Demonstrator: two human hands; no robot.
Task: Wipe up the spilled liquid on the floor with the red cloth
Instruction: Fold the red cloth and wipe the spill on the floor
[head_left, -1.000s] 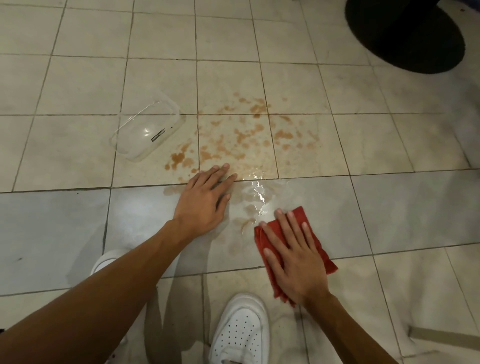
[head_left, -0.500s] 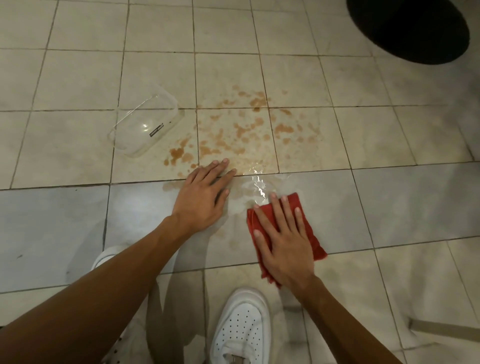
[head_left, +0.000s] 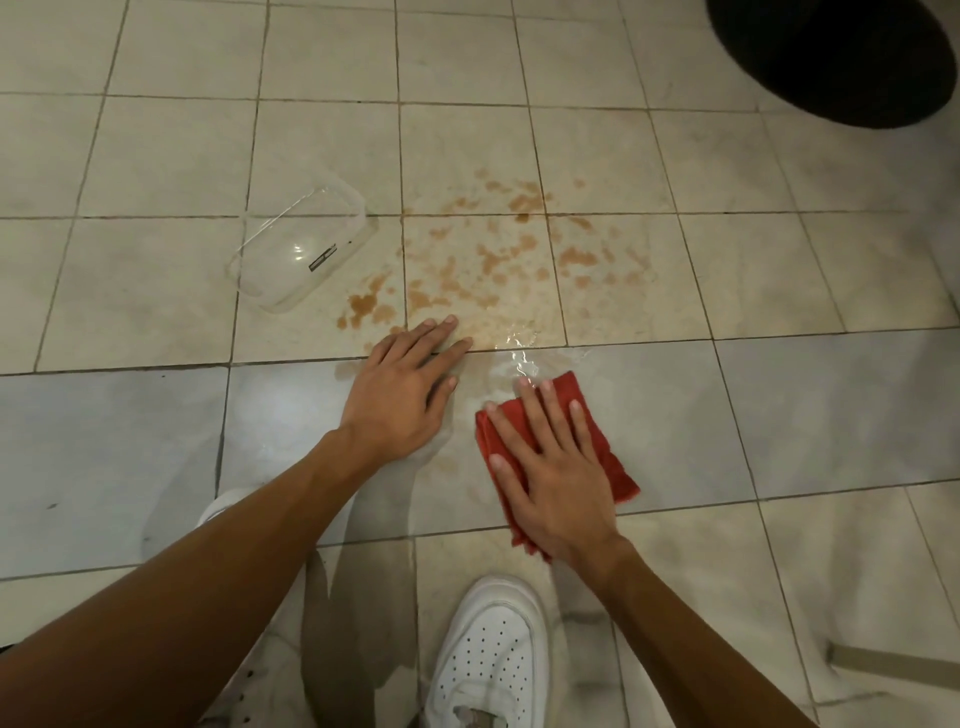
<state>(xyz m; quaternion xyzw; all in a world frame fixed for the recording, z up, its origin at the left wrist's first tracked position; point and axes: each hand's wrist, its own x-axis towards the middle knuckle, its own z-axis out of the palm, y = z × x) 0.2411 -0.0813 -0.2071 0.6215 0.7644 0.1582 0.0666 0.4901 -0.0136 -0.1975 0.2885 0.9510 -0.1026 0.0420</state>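
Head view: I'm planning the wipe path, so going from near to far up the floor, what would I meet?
White shoe → right hand pressing the red cloth → clear wet puddle → brown spill spots → black round object at the far right.

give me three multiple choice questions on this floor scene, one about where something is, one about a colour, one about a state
1. Where does the clear plastic container lie?
A. left of the brown spill
B. under the right hand
C. on the white shoe

2. What colour is the cloth?
A. blue
B. red
C. green

3. How is the right hand placed?
A. lifted in the air
B. closed in a fist
C. flat on the cloth, fingers spread

Answers:
1 A, the container sits on the tiles left of the brown spill.
2 B, red cloth shows around the hand.
3 C, the palm presses the cloth on the floor, while the left hand rests flat on bare tile.
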